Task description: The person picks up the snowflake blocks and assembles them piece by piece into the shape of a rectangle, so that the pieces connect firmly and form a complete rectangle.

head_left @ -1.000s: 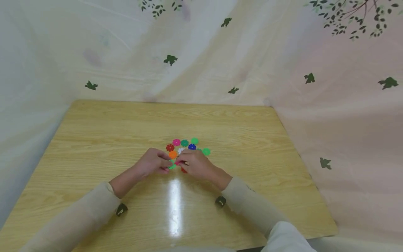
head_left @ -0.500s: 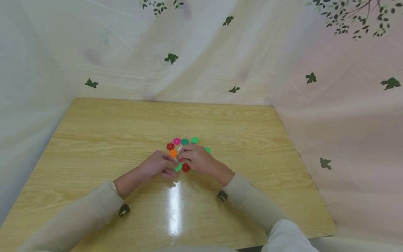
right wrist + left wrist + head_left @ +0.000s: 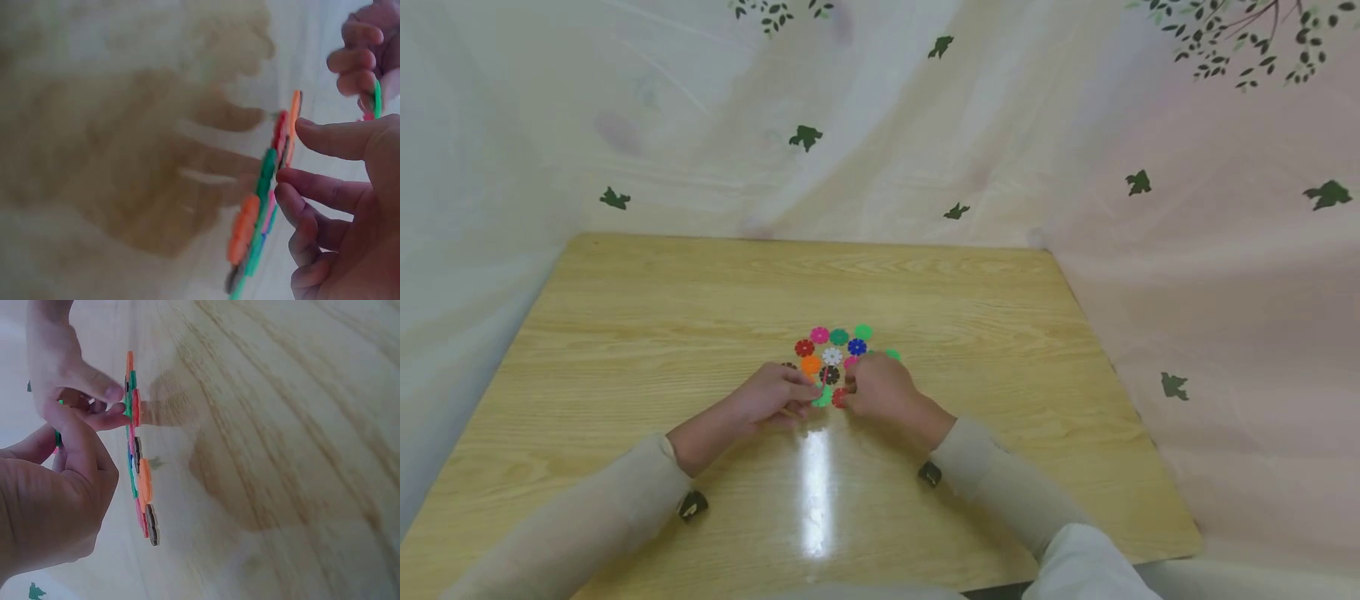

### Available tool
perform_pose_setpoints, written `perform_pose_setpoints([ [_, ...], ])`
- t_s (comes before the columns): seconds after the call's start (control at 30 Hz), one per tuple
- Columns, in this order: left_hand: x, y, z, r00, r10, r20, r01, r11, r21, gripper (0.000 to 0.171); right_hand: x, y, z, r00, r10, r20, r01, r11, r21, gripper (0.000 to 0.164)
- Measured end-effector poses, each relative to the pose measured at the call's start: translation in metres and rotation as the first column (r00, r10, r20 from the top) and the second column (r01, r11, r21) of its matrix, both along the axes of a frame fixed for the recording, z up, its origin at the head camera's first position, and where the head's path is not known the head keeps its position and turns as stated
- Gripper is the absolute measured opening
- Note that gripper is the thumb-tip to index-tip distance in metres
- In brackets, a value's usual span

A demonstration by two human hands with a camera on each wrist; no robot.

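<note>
My left hand (image 3: 775, 396) pinches a green notched disc (image 3: 377, 99) with a pink disc (image 3: 825, 378) joined to it, standing on edge across it in the head view. Just to the right, my right hand (image 3: 883, 390) reaches down among the flat discs, thumb and forefinger apart, fingertips right at their edges. A red disc (image 3: 839, 398) lies by its thumb. Behind the hands are a white disc (image 3: 832, 356), a black disc (image 3: 830, 375), an orange disc (image 3: 810, 365) and a blue disc (image 3: 857, 347). The right hand hides part of the group.
More discs lie at the back of the group: a pink one (image 3: 820, 335), a teal one (image 3: 839, 337) and a light green one (image 3: 863, 332). The wooden table (image 3: 662, 300) meets a fabric backdrop (image 3: 880, 167) along its far edge.
My right hand has let go of the pink disc and moved right and down to the discs on the table. The pink disc stays joined to the green disc in my left hand.
</note>
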State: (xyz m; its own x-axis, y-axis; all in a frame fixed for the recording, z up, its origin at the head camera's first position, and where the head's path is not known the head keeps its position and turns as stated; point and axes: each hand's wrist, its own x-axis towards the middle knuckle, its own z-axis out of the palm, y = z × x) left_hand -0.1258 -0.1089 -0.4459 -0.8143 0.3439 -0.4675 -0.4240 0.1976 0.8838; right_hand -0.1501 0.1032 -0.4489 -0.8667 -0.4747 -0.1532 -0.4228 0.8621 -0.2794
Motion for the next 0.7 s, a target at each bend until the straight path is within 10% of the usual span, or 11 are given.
perform_pose_setpoints([
  [0.7,-0.001,-0.002,-0.005,0.997,0.055,0.049,-0.057,0.998,0.037,0.029,0.003,-0.016,-0.005,0.989,-0.039,0.145,0.035,0.999,0.032,0.017],
])
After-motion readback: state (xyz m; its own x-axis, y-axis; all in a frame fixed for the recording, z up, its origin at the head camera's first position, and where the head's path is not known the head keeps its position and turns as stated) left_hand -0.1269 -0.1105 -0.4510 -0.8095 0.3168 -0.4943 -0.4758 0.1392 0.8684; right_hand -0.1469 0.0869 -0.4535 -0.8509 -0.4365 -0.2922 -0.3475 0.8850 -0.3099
